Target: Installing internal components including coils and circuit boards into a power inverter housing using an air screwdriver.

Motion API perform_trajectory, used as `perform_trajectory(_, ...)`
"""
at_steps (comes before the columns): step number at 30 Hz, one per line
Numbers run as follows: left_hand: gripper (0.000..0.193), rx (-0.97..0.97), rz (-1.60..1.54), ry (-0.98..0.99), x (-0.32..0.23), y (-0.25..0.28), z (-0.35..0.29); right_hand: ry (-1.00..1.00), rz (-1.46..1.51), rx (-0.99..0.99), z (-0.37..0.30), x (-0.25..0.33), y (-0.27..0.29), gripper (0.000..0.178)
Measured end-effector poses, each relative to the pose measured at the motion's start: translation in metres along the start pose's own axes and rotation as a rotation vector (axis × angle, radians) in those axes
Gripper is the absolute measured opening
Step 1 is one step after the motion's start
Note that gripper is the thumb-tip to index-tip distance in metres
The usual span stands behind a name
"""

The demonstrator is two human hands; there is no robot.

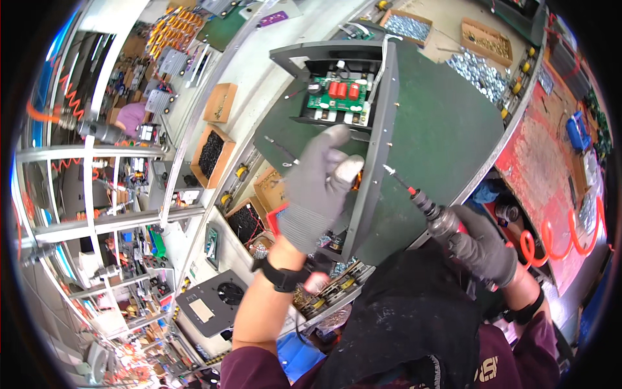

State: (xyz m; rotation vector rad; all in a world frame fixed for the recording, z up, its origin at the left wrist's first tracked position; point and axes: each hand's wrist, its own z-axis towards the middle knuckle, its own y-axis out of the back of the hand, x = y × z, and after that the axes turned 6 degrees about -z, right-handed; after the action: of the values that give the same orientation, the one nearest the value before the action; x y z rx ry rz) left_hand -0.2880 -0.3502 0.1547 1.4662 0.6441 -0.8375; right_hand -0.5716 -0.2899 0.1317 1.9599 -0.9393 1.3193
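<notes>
My left hand point(316, 188), in a grey glove, reaches over the dark metal chassis point(382, 139). Its thumb and forefinger are apart, and I see nothing between them; the other fingers curl partly out of sight. Inside the chassis, just beyond this hand, sits a green circuit board point(337, 95) with red blocks on it. My right hand point(483, 246), also gloved, is closed around a power screwdriver point(444, 223). The bit points up and left toward the chassis side, without touching it. Small screws stick out along that side wall.
The chassis rests on a green work mat point(440, 117). Beyond it are loose metal parts point(476, 74) and boxes of hardware point(407, 27). On the left stand a box of black screws point(212, 155) and a dark fan panel point(210, 301). An orange coiled hose point(564, 243) hangs at right.
</notes>
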Motion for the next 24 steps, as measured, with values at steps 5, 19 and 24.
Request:
perform_trajectory(5,0.04,0.513,1.043,-0.262,0.048,-0.014,0.022,-0.153,-0.488,0.039,0.026,-0.043,0.032,0.077)
perform_trajectory(19,0.009,0.807,1.077,-0.025,0.067,-0.047,0.056,-0.299,-0.715,0.298,0.08,-0.089,0.027,0.072)
perform_trajectory(24,0.008,0.878,1.12,-0.055,0.069,-0.046,0.062,-0.326,-0.716,0.32,0.081,-0.084,0.029,0.075)
